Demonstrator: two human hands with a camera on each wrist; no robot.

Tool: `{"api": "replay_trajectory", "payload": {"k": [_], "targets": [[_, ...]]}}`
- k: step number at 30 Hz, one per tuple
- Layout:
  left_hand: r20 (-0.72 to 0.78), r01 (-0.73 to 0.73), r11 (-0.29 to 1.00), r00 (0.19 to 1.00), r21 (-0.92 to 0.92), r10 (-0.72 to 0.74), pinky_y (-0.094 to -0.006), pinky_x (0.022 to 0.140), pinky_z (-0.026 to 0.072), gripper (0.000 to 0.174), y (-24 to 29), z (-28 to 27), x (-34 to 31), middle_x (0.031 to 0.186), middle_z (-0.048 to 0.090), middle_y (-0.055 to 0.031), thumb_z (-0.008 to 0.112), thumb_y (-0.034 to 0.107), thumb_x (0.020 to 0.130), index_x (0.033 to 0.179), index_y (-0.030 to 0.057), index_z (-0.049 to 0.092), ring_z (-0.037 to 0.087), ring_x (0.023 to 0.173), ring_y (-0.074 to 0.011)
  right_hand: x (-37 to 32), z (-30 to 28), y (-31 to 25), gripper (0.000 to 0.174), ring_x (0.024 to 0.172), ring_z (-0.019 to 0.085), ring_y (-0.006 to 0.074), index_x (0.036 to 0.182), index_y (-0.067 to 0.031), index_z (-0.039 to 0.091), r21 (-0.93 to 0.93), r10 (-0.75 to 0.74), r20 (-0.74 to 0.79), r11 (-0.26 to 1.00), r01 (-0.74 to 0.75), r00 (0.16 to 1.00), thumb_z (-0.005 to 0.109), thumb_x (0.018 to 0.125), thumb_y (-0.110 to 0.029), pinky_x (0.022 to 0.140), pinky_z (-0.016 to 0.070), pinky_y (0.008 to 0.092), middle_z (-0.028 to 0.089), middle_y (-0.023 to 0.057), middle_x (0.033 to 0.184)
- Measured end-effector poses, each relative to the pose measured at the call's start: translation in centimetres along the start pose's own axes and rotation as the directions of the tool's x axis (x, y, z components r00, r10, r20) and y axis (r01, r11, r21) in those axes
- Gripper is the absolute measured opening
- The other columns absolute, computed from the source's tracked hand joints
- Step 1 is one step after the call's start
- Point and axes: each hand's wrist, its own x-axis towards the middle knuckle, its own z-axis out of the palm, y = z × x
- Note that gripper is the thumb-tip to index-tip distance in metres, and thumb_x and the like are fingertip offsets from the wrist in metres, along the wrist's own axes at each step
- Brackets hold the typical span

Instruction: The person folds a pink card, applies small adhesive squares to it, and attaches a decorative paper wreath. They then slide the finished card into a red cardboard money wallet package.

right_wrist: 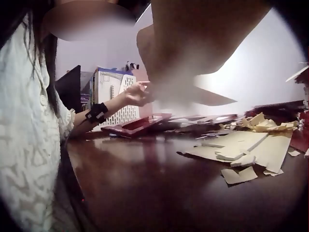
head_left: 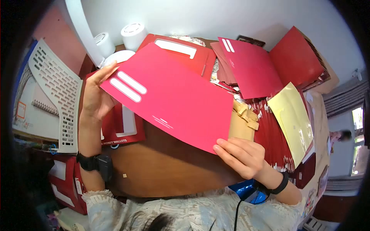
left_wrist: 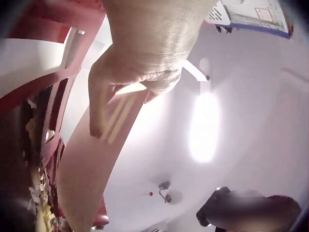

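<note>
A large pinkish-red card sheet (head_left: 173, 100) with two rounded white strips near its left end is held up over the desk, tilted down to the right. My left hand (head_left: 97, 94) grips its left corner, thumb on one face and fingers on the other. At the lower right corner, my right hand (head_left: 243, 156) pinches the edge between fingers and thumb. From the left wrist, the sheet (left_wrist: 91, 154) slants away below my left hand (left_wrist: 140, 67). The right wrist view shows my right hand (right_wrist: 178, 82) blurred, with my left hand (right_wrist: 137, 94) beyond it.
Red boxes with white windows (head_left: 125, 123) lie at the left and back. Red folded wallets (head_left: 271, 134), a yellow sheet (head_left: 293, 119), another red card (head_left: 250, 67) and tan card scraps (head_left: 246, 115) fill the right side. A white perforated rack (head_left: 61, 88) stands at far left.
</note>
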Motion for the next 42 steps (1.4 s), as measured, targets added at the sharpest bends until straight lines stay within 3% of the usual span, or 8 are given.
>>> {"api": "replay_trajectory", "payload": {"k": [5,14,25,31,33,37,39,42], "targets": [[0.240,0.076,0.975,0.962,0.209,-0.127,-0.0308,0.101,0.0511,0.049,0.8,-0.3,0.1,0.129,0.065,-0.0154,0.058,0.011,0.095,0.139,-0.0102,0.052,0.065,0.114,-0.0173,-1.5,0.7,0.7,0.031,0.086,0.071,0.0236,0.105,-0.0013,0.075,0.063,0.084,0.022,0.994,-0.086,0.996,0.078,0.076,-0.010,0.075,0.0607,0.0337,0.073,0.0114,0.104],[0.199,-0.024,0.979,0.980,0.203,-0.018,-0.0310,0.105,0.0480,0.054,0.1,2.3,-1.0,0.132,0.062,-0.0135,0.057,-0.001,0.091,0.143,-0.0072,0.047,0.059,0.123,-0.0164,-0.1,0.4,1.2,0.050,0.111,0.066,0.0326,0.126,0.0003,0.066,0.194,0.469,0.059,0.861,-0.471,0.881,0.081,0.078,-0.007,0.093,0.0546,0.0383,0.065,0.0178,0.126],[0.244,0.113,0.993,0.963,0.032,-0.117,-0.0373,0.113,0.0415,0.073,-3.3,9.9,-6.5,0.149,0.043,-0.0114,0.063,-0.008,0.091,0.154,0.0010,0.028,0.047,0.137,-0.0218,6.3,1.3,-1.9,0.041,0.118,0.061,0.0244,0.134,-0.0094,0.064,-0.351,0.139,-0.008,0.927,-0.133,0.990,0.060,0.095,-0.021,0.094,0.0470,0.0369,0.062,0.0123,0.138],[0.467,-0.005,0.999,0.884,0.047,-0.018,-0.0395,0.115,0.0366,0.074,-2.3,9.4,-6.0,0.152,0.039,-0.0114,0.072,0.008,0.092,0.152,0.0045,0.029,0.038,0.143,-0.0219,7.1,-1.5,-0.1,0.031,0.110,0.067,0.0265,0.123,-0.0061,0.070,-0.227,0.102,-0.122,0.966,-0.127,0.987,0.065,0.094,-0.013,0.089,0.0539,0.0349,0.071,0.0128,0.123],[0.350,-0.287,0.911,0.920,0.295,0.177,-0.0409,0.115,0.0350,0.068,-2.5,7.7,-4.1,0.149,0.043,-0.0121,0.076,0.021,0.091,0.146,0.0044,0.040,0.039,0.143,-0.0229,6.7,-2.6,0.0,0.032,0.111,0.067,0.0292,0.125,-0.0008,0.067,0.098,0.232,-0.298,0.972,-0.212,0.926,0.065,0.094,-0.005,0.096,0.0549,0.0405,0.069,0.0199,0.122],[0.168,-0.313,0.749,0.949,0.584,0.265,-0.0409,0.117,0.0344,0.059,-2.3,5.5,-2.1,0.146,0.049,-0.0159,0.063,0.028,0.097,0.144,-0.0013,0.043,0.043,0.142,-0.0277,2.1,-3.9,-0.4,0.018,0.103,0.068,0.0228,0.115,0.0052,0.065,0.219,0.456,-0.476,0.890,-0.401,0.752,0.055,0.103,-0.003,0.094,0.0565,0.0390,0.070,0.0138,0.112],[0.156,-0.217,0.820,0.975,0.529,0.157,-0.0364,0.108,0.0436,0.055,-1.8,5.1,-1.9,0.140,0.054,-0.0134,0.061,0.028,0.098,0.143,0.0003,0.046,0.055,0.128,-0.0225,3.5,-4.3,-2.3,0.018,0.102,0.067,0.0186,0.118,-0.0003,0.065,0.870,0.826,-0.282,0.435,-0.233,0.487,0.059,0.102,-0.006,0.093,0.0556,0.0344,0.069,0.0108,0.112],[0.195,-0.034,0.763,0.973,0.645,-0.121,-0.0286,0.087,0.0538,0.040,-1.1,3.9,-1.9,0.112,0.064,-0.0051,0.070,0.018,0.094,0.128,0.0010,0.059,0.064,0.099,-0.0114,1.4,-2.5,-3.6,0.029,0.107,0.062,0.0165,0.129,-0.0011,0.056,0.913,0.940,-0.113,0.226,-0.339,0.323,0.060,0.101,-0.006,0.096,0.0505,0.0328,0.064,0.0095,0.122]]}}
